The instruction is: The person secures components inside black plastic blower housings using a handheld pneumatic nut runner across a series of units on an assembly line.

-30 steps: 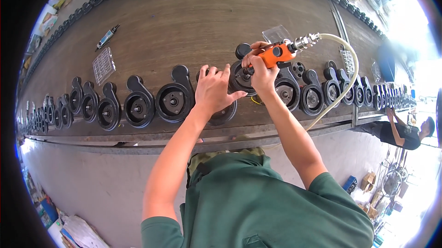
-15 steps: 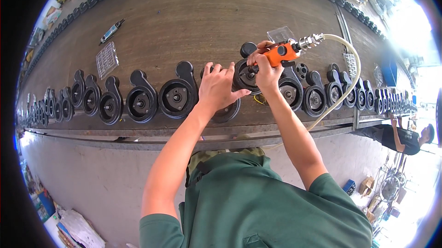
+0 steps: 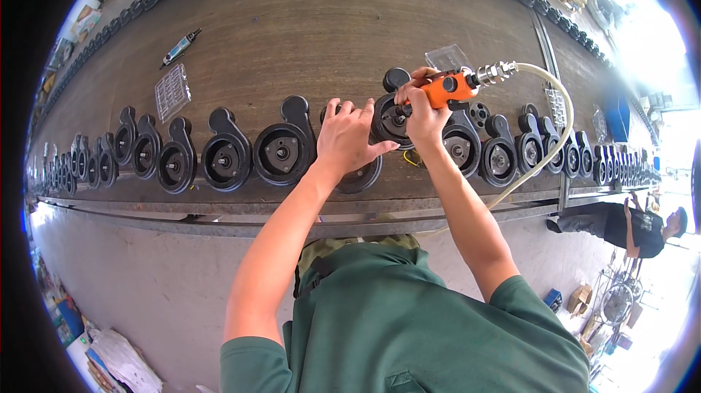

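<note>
My right hand (image 3: 422, 112) is wrapped round an orange air tool (image 3: 442, 91) with a metal hose fitting at its rear. The tool's tip points down at the middle of a round black housing (image 3: 389, 121) with a small knob-shaped arm; the fingers partly hide the tip. My left hand (image 3: 346, 137) lies with fingers spread over another black housing (image 3: 359, 180), mostly covered by it. The left thumb and index finger rest along the near left edge of the housing under the tool.
Rows of similar black housings (image 3: 283, 152) line the table's near and far edges. A clear hose (image 3: 568, 119) curves off to the right. A blue pen-like tool (image 3: 177, 48), a clear plastic tray (image 3: 172, 92) and a clear box (image 3: 447, 57) lie farther back. A co-worker (image 3: 642, 231) stands at right.
Both my hands and the air tool keep nearly the same place, with only a slight shift of the view. At right, the co-worker has shifted, and more of the legs shows.
</note>
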Motion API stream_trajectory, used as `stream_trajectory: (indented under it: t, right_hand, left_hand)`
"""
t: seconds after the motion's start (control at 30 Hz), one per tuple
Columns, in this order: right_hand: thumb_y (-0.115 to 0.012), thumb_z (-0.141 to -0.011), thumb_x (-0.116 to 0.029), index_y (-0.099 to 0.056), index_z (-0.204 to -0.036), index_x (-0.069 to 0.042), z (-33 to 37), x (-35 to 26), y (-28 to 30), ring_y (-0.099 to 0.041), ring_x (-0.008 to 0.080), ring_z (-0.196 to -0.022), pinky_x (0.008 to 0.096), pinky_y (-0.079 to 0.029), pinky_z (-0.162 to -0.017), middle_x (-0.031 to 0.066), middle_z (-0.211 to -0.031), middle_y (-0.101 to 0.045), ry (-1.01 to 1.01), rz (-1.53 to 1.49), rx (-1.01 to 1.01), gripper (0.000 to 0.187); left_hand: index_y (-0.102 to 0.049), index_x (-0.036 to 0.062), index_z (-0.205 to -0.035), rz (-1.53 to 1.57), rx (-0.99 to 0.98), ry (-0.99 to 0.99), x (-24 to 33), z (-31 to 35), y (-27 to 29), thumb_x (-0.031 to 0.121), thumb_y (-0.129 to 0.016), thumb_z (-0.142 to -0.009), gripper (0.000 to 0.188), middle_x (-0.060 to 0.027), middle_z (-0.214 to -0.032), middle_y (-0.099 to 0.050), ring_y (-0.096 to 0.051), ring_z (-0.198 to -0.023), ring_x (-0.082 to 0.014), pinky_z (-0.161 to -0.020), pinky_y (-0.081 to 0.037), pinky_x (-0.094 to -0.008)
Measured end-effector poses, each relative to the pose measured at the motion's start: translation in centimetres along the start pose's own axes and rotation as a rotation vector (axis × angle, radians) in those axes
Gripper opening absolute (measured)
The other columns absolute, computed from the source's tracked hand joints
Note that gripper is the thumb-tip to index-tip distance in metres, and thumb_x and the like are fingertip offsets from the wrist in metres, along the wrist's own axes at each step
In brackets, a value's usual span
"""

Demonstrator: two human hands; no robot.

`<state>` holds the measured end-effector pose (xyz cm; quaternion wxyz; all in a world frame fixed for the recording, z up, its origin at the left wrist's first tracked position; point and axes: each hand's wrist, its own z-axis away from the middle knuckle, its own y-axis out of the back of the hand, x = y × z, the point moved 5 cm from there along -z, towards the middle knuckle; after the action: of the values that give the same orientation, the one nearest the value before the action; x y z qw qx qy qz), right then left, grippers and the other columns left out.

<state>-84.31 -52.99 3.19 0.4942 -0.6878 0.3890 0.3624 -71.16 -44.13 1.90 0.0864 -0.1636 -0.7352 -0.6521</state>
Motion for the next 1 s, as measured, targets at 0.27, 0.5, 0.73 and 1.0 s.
stream_trajectory:
  t: [0.27,0.5,0.73,1.0]
  right_hand:
    - [-0.052,-0.088,0.006,-0.054,-0.111,0.002,0.1,-0.2,0.0,-0.058,0.0174,-0.065,0.0346,-0.053,-0.066,0.0084,-0.077,-0.059,0.004,0.043,0.01,0.023]
    - [-0.058,-0.086,0.005,-0.056,-0.109,0.001,0.1,-0.2,-0.4,-0.061,0.0106,-0.064,0.0244,-0.051,-0.062,0.0039,-0.077,-0.063,-0.015,0.026,-0.018,0.024]
    - [-0.062,-0.082,0.004,-0.061,-0.1,0.001,-0.1,-0.1,-1.9,-0.062,0.0093,-0.07,0.0257,-0.052,-0.066,0.0017,-0.08,-0.063,-0.045,0.124,-0.065,0.018]
    - [-0.065,-0.079,0.003,-0.063,-0.095,0.0,-0.2,0.3,-1.8,-0.061,0.009,-0.074,0.0262,-0.052,-0.068,0.0018,-0.082,-0.064,0.011,0.241,-0.091,0.016]
  left_hand:
    - [-0.061,-0.005,-0.137,0.003,0.009,0.0,0.0,0.0,0.0,0.076,-0.071,-0.077,0.101,-0.0189,-0.106,-0.072,-0.065,-0.11,-0.0309,-0.116,-0.034,-0.0504]
    - [-0.057,-0.004,-0.143,0.017,-0.008,0.012,0.3,0.0,0.4,0.07,-0.076,-0.077,0.1,-0.0181,-0.108,-0.074,-0.066,-0.111,-0.0304,-0.117,-0.034,-0.051]
    - [-0.053,-0.0012,-0.147,-0.002,-0.022,0.016,0.1,0.1,0.7,0.069,-0.077,-0.077,0.102,-0.0158,-0.108,-0.074,-0.065,-0.113,-0.0303,-0.117,-0.034,-0.0517]
    - [-0.053,-0.0013,-0.147,0.037,-0.031,0.033,0.2,0.1,0.7,0.069,-0.078,-0.076,0.103,-0.0121,-0.103,-0.076,-0.064,-0.114,-0.0289,-0.118,-0.032,-0.0499]
